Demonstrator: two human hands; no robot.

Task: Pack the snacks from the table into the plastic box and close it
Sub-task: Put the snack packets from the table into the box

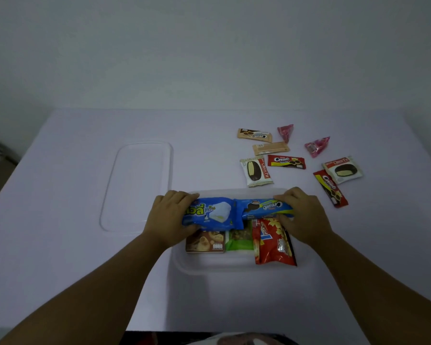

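Head view: both hands (171, 215) (300, 215) clamped around blue snack packs (234, 212) above white table (60, 245), pale wall (209, 46) behind.

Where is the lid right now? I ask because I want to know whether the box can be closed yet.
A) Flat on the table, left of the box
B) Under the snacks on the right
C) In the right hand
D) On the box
A: the lid lies flat on the table, left of the open box.
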